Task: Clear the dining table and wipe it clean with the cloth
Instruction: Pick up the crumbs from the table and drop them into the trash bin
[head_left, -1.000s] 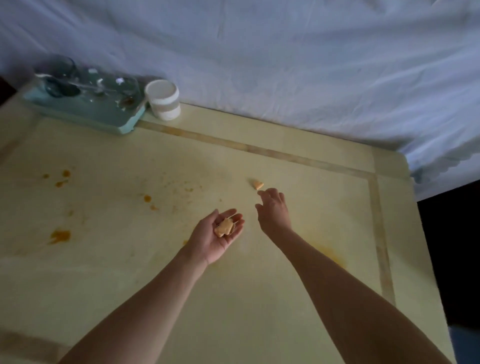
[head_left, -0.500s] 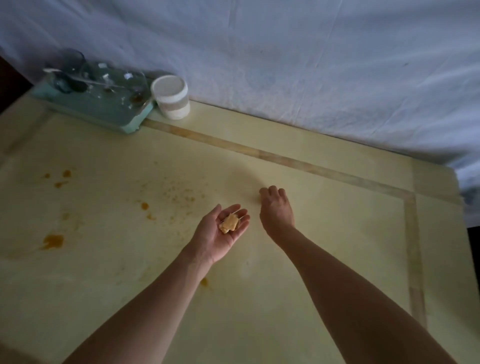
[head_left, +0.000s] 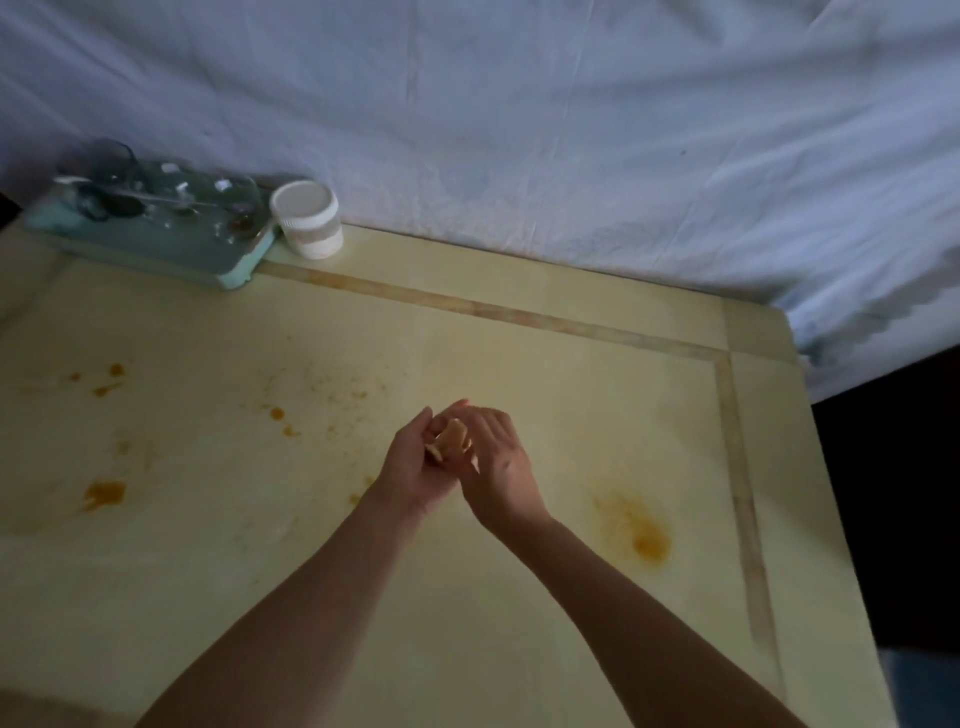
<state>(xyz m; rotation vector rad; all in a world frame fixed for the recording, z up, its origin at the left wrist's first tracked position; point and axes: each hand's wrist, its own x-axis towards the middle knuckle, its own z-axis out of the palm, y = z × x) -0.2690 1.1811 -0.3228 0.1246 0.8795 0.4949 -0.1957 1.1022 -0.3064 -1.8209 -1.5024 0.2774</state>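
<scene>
Two hands together above the table (head_left: 311, 322): left hand (head_left: 413, 470) cups the food scraps (head_left: 451, 441), right hand (head_left: 501, 467) lies over them, grip unclear. Scraps look light, crumbly; cradle in the palm, don't squeeze.

Stained table (head_left: 519, 597), tray (head_left: 171, 249) (perhaps dishes), white jar (head_left: 307, 221)

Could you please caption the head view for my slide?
The left hand cups food scraps, right hand beside it, above the stained dining table; tray and white jar at the far corner.
</scene>
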